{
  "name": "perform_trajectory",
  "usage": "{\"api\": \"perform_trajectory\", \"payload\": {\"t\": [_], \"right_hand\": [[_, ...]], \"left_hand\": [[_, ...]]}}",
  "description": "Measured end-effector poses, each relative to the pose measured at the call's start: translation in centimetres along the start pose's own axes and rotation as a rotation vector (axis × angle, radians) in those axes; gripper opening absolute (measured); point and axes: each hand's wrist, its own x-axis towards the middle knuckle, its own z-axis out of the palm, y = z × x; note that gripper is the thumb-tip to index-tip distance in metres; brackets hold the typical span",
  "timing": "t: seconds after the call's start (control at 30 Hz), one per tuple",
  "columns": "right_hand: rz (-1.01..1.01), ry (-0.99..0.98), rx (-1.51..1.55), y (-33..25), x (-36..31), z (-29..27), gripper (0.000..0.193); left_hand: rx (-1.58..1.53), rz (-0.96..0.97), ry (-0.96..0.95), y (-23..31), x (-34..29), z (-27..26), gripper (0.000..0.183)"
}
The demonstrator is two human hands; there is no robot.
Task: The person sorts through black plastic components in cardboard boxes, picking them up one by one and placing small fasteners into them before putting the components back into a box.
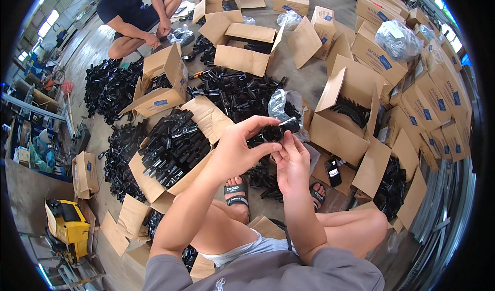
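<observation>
Above my feet, in the middle of the head view, a glossy black tubular part (273,132) with a rounded, ring-like opening is held between both hands. My left hand (243,142) grips its left side between thumb and fingers. From the right and below, the fingertips of my right hand (293,159) pinch the same part. Directly beyond my hands spreads a heap of similar black parts (232,92). An open carton (203,162) filled with such parts lies left of my left forearm. To the right of my right hand stands another open carton (340,136) with black parts inside.
Stacked closed cartons (433,97) line the right side, near long metal profiles (438,239). A clear plastic bag (397,39) rests on them. A co-worker (136,18) sits cross-legged at the far left. A yellow machine (69,226) stands at left; a dark phone-like object (333,172) lies right.
</observation>
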Motion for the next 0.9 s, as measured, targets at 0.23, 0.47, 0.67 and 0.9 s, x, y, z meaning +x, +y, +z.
{"api": "perform_trajectory", "payload": {"t": [0.23, 0.47, 0.67, 0.9], "right_hand": [[-0.022, 0.058, -0.207, 1.0, 0.5, -0.3, 0.018], [-0.192, 0.009, -0.557, 1.3, 0.7, -0.3, 0.034], [-0.281, 0.048, -0.623, -0.5, 2.6, -1.1, 0.036], [-0.208, 0.479, -1.366, 2.6, 14.6, -23.2, 0.023]], "left_hand": [[-0.369, -0.532, -0.044, -1.6, 0.6, 0.7, 0.065], [-0.637, -0.579, 0.018, -4.3, 0.0, 1.0, 0.032], [-0.838, -0.581, 0.124, -3.4, -0.1, 1.7, 0.028], [-0.869, -0.570, 0.279, -2.0, -1.7, 0.8, 0.025]]}}
